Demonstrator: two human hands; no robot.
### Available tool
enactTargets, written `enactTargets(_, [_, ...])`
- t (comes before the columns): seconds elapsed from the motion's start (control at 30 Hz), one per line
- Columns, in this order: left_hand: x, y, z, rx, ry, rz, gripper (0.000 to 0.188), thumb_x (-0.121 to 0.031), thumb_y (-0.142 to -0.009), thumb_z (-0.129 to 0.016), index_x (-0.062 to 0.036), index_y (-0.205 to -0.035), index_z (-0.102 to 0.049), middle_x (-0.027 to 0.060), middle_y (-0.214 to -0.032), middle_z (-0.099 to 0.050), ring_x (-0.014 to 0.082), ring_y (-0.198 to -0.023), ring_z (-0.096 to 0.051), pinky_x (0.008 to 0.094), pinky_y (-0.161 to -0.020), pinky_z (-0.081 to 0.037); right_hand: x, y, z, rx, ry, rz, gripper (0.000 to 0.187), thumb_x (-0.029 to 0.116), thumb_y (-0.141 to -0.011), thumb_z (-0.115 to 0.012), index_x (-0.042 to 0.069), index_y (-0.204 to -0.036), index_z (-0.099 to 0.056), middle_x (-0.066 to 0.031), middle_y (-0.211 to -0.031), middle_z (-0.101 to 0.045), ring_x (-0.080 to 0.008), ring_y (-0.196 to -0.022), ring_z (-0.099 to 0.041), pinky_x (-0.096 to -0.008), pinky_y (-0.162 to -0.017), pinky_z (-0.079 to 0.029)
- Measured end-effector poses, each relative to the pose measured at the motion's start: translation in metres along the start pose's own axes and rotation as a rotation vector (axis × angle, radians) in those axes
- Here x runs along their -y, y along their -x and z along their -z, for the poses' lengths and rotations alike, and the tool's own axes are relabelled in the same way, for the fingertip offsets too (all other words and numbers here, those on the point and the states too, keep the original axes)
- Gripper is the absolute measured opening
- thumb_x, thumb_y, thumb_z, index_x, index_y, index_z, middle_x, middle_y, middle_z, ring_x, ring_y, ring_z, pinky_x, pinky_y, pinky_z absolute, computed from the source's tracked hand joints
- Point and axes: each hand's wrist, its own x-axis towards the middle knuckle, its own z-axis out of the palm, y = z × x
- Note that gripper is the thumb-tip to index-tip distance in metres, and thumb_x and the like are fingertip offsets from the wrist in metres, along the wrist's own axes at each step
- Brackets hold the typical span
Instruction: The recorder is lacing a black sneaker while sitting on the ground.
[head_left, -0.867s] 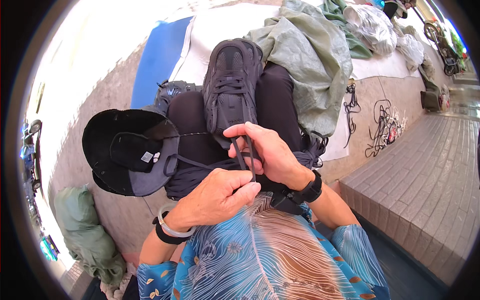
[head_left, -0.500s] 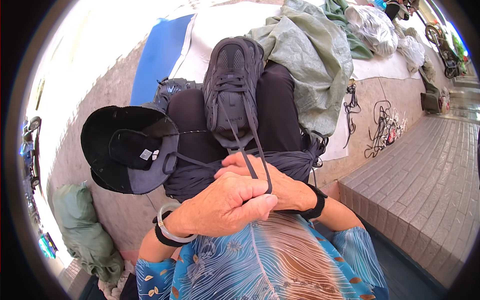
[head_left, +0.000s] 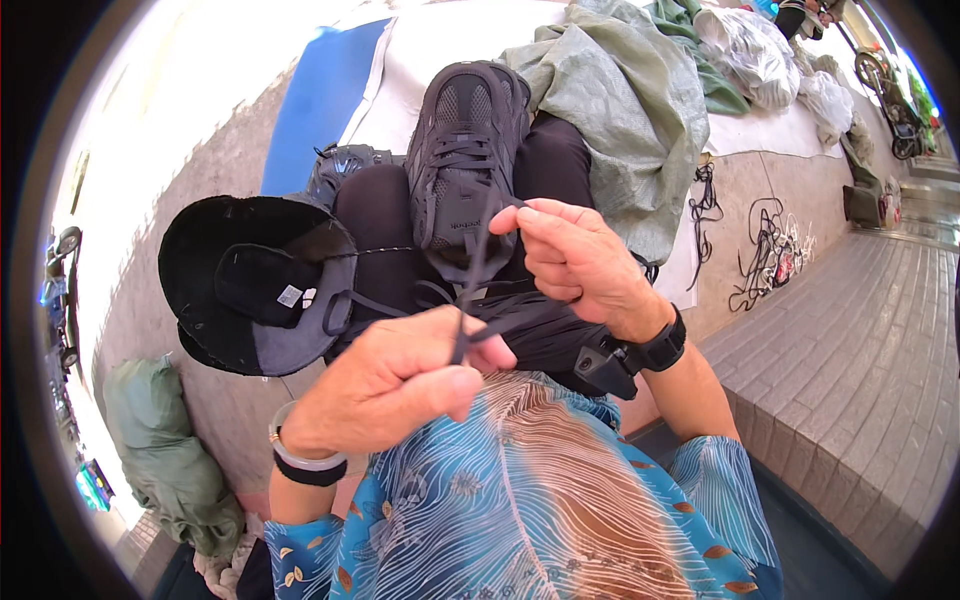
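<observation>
A dark grey sneaker [head_left: 462, 110] rests on my dark-trousered thighs, toe pointing away from me. From its eyelets a flat dark shoelace [head_left: 478, 255] runs back toward my hands. My right hand [head_left: 580, 262] is right of the sneaker's heel, thumb and forefinger pinching one part of the lace. Lower and to the left, my left hand [head_left: 400, 375] is closed on the lace, which loops around its fingers. A bundle of dark laces [head_left: 535, 325] lies across my lap, partly behind both hands.
An upturned black hat [head_left: 210, 270] sits by my left knee, next to another grey shoe [head_left: 345, 165]. Grey-green sacking [head_left: 625, 110] lies beyond my right knee. Loose laces [head_left: 765, 260] are scattered on the pavement before a tiled step [head_left: 820, 350]. A stuffed green sack [head_left: 165, 450] is at left.
My hands were crossed close together with the lace around the left. Now they are apart: the right has moved up beside the sneaker, the left slightly down and left.
</observation>
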Motion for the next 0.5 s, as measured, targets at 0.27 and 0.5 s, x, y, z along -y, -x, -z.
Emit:
enactTargets(0.27, [-0.012,0.068,0.101,-0.429,0.51,-0.555,0.043,-0.025,-0.102,-0.031,-0.0104,-0.063,-0.042,0.0241,-0.12,-0.054,0.0365,-0.12,-0.049,0.0498,-0.106,-0.034,0.018,0.001,0.096,-0.157,0.13,0.123,0.022,0.022,-0.094,-0.057,0.002,-0.087,-0.062,0.012,-0.054,-0.034,0.0014,-0.041,-0.023,-0.0179,-0.036,-0.017])
enactTargets(0.5, [-0.038,0.167,0.174,-0.769,0.71,-0.938,0.011,-0.001,-0.088,-0.053,0.0053,-0.078,-0.052,0.0194,-0.106,-0.043,0.0333,-0.115,-0.042,0.0538,-0.113,-0.024,0.018,-0.003,0.144,-0.333,0.258,0.048,0.022,0.025,-0.09,-0.063,0.005,-0.081,-0.062,0.0117,-0.051,-0.034,0.0009,-0.039,-0.023,-0.0193,-0.036,-0.016])
